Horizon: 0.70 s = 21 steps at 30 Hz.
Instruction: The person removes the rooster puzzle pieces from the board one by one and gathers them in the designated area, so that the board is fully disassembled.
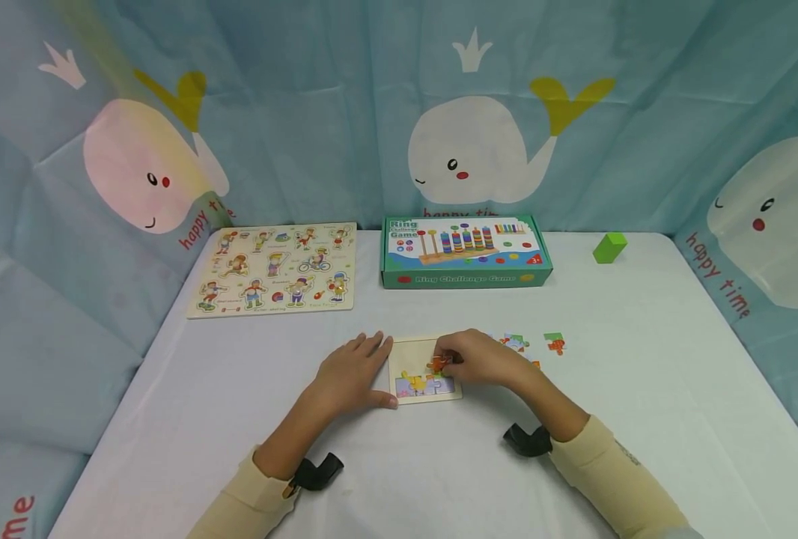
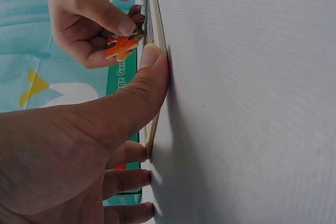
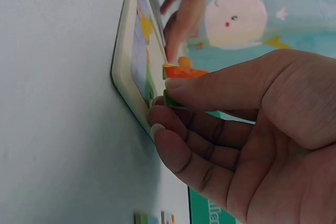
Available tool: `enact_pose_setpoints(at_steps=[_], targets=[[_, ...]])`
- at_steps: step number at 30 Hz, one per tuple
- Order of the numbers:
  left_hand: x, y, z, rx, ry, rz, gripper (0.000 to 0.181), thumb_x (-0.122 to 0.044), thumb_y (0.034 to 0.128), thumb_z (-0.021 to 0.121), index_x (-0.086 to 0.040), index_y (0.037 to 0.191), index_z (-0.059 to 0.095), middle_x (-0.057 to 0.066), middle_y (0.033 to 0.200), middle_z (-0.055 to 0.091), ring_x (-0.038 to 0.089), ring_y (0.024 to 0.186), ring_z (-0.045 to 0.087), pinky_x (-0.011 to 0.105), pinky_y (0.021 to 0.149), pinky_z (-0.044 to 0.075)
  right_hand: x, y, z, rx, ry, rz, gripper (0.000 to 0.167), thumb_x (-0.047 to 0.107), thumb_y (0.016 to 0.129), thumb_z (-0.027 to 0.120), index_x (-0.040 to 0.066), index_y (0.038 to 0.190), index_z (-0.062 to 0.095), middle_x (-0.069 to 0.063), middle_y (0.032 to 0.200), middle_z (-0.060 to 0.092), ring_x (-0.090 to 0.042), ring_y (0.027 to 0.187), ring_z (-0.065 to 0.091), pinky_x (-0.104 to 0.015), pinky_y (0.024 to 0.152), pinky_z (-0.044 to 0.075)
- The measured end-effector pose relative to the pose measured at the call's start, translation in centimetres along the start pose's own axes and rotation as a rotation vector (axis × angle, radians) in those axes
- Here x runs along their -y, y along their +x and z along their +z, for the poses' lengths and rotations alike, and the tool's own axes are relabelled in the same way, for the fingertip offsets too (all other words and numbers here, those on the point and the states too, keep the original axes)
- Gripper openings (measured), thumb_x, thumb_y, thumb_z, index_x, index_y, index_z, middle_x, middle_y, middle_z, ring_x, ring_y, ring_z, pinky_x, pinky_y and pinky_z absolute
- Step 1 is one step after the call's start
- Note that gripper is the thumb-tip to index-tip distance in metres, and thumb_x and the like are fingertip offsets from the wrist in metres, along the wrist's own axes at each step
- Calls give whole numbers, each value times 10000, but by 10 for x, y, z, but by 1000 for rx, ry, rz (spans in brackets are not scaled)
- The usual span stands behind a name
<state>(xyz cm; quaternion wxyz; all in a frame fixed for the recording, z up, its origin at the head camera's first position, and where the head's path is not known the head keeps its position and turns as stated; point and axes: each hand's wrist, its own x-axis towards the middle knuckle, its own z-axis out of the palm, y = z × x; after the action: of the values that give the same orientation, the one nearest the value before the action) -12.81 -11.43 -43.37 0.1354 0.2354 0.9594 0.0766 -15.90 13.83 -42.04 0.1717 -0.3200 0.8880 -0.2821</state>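
A small wooden puzzle tray (image 1: 409, 354) lies on the white table, with joined lilac and yellow pieces (image 1: 433, 386) along its near side. My left hand (image 1: 349, 376) rests at the tray's left edge, the thumb on the near corner and the fingers spread fairly straight. Between thumb and fingers, my right hand (image 1: 483, 358) pinches an orange puzzle piece (image 3: 184, 72) with green on it, held over the tray's right part. In the left wrist view this piece (image 2: 121, 48) appears tilted, just above the tray. The right fingers partly hide it in the head view.
Loose puzzle pieces (image 1: 555, 343) lie right of the tray, some partly behind the right forearm. Farther back are a picture peg board (image 1: 274, 269), a green ring game box (image 1: 466, 278) and a green block (image 1: 609, 248). A curtain with whales hangs behind the table.
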Motion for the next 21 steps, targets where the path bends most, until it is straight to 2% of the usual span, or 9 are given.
enact_pose_setpoints(at_steps=[5, 11, 21], targets=[[-1, 1, 1, 0, 4, -4, 1010, -575, 772, 804, -70, 1544, 392, 142, 1586, 354, 382, 1446, 317, 516, 1140, 318, -8, -14, -9, -15, 19, -3, 94, 15, 914, 688, 103, 941, 709, 52, 790, 611, -96, 703, 505, -268, 643, 453], [0, 1, 2, 0, 4, -3, 1014, -575, 773, 803, -68, 1546, 388, 144, 1588, 349, 384, 1448, 312, 516, 1141, 316, -31, -34, -24, -54, 79, 48, 102, 10, 942, 640, 82, 963, 708, 21, 825, 646, -110, 726, 531, -285, 643, 478], [0, 0, 1, 6, 8, -1, 1016, -592, 779, 788, -70, 1550, 380, 140, 1590, 346, 378, 1450, 311, 512, 1142, 317, -68, -61, -54, -127, 189, 255, 75, 86, 980, 596, 63, 983, 667, -50, 843, 604, -195, 724, 541, -339, 641, 475]])
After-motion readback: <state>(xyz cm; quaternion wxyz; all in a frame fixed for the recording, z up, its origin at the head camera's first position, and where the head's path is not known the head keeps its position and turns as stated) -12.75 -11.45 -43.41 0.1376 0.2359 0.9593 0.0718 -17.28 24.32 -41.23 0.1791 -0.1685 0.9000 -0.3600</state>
